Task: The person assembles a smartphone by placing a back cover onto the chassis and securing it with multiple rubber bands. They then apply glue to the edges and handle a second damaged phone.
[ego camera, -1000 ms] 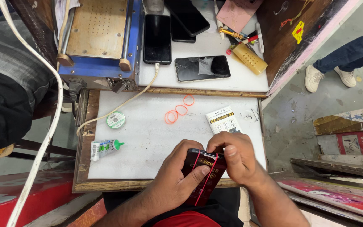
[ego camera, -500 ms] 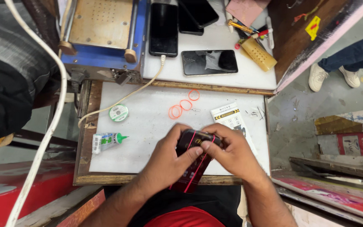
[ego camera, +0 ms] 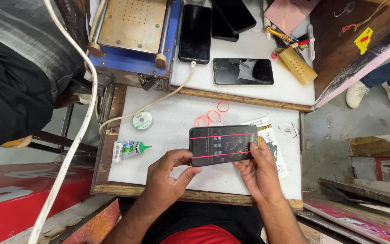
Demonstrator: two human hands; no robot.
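Black and glossy, the phone [ego camera: 224, 145] sits in the middle of the frame, held level above the white work board [ego camera: 177, 174] with its screen facing up. Two thin red rubber bands [ego camera: 222, 135] run across it lengthwise, one near its upper edge and one near its lower edge, and the lit screen shows small rows of dim icons. The left hand [ego camera: 168, 174] grips the phone's left end, thumb on the lower left corner and fingers curled under. The right hand [ego camera: 260, 169] clasps the right end, thumb pressed over the edge beside a yellowish band.

Three loose orange rubber bands [ego camera: 211, 116] lie on the board just above the phone, toward the centre of the frame. One small white glue bottle with a green cap [ego camera: 129, 149] lies on its side at centre left, and one round green-and-white solder spool [ego camera: 141, 120] sits above it. One printed white packet [ego camera: 274, 144] lies partly under the phone's right end.

On the white shelf [ego camera: 258, 92] in the upper middle of the frame, one dark phone [ego camera: 243, 71] lies flat sideways, one more [ego camera: 195, 32] lies plugged into a white cable [ego camera: 159, 101], and two others [ego camera: 231, 16] overlap at the top edge. One blue machine with a tan perforated plate [ego camera: 134, 27] fills the upper left. One yellow brush handle [ego camera: 297, 65] rests at upper right.
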